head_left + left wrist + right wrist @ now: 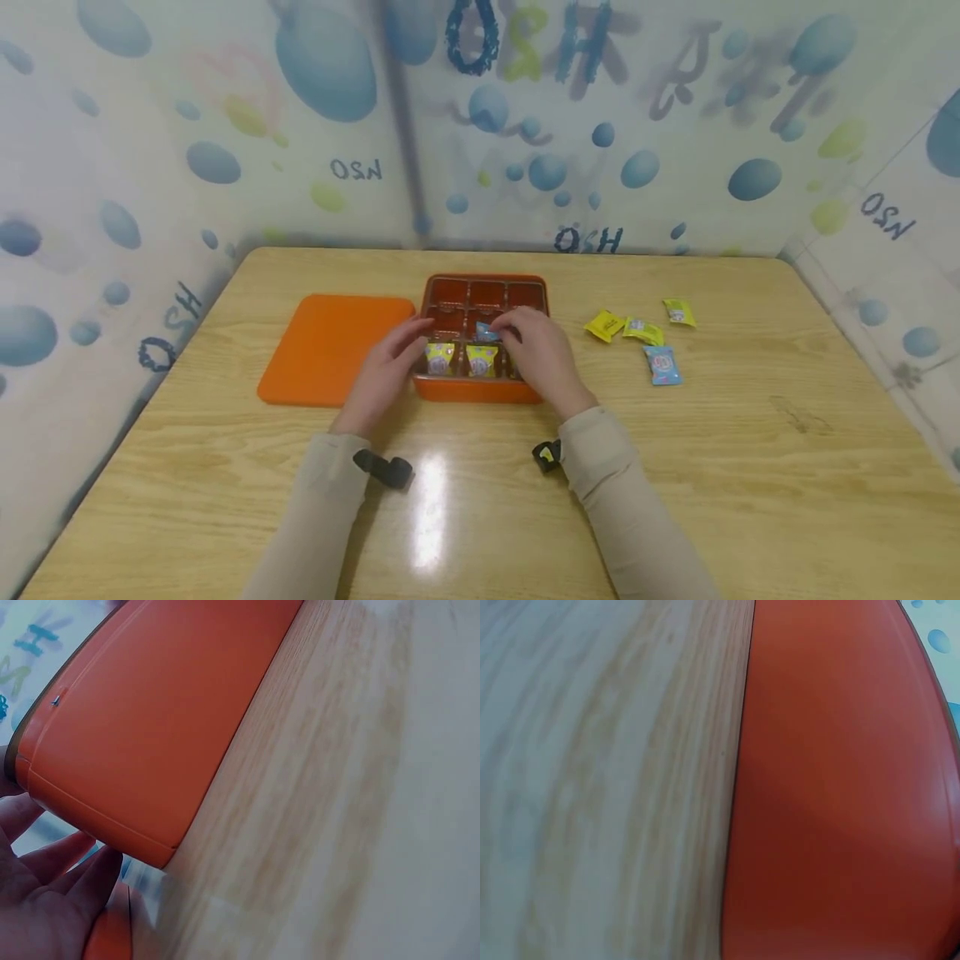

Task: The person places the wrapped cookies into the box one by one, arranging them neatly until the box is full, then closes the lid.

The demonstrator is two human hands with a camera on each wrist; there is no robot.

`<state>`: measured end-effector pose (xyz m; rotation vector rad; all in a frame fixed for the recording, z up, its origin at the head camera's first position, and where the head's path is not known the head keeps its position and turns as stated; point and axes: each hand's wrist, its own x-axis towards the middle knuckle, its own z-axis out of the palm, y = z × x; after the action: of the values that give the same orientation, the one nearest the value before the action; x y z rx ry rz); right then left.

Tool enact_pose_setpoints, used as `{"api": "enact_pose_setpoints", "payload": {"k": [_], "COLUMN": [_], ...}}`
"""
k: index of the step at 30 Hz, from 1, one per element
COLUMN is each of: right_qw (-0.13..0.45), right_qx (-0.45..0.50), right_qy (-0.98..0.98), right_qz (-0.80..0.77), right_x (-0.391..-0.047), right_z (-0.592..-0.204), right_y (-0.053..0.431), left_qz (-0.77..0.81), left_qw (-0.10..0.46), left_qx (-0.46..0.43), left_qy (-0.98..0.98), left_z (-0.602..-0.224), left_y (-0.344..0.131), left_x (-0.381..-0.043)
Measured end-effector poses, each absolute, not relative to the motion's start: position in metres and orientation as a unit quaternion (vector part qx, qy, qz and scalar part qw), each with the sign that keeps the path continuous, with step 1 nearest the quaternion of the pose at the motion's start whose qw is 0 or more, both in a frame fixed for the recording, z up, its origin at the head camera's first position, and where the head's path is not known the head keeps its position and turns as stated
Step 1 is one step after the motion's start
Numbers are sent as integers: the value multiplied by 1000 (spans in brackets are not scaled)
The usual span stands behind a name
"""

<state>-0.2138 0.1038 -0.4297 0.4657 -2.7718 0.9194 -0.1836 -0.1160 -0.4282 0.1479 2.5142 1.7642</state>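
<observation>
An orange box with a brown divided insert sits on the table. My right hand reaches over its right front part and pinches a small blue wrapped candy at the middle compartment. My left hand is at the box's left side, its fingers extended against the wall in the left wrist view. Yellow wrapped candies fill the front-left and front-middle compartments. The front-right compartment is mostly hidden by my right hand. In the right wrist view only the box's front wall shows, without the hand.
An orange lid lies flat left of the box. To the right are several loose wrapped candies: yellow ones and a blue one. The wooden table meets a patterned curtain at the back.
</observation>
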Motion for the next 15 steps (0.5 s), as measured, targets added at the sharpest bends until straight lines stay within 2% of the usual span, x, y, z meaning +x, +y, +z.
{"api": "enact_pose_setpoints", "payload": {"k": [15], "right_qw": [99], "right_qx": [180], "right_qy": [-943], "right_qz": [261], "right_x": [-213], "right_z": [-431], "right_y": [105], "left_qz": [569], "left_qw": [34], "left_qx": [50], "left_qy": [820], "left_z": [-427], "left_y": [-114], "left_x": [-183]}}
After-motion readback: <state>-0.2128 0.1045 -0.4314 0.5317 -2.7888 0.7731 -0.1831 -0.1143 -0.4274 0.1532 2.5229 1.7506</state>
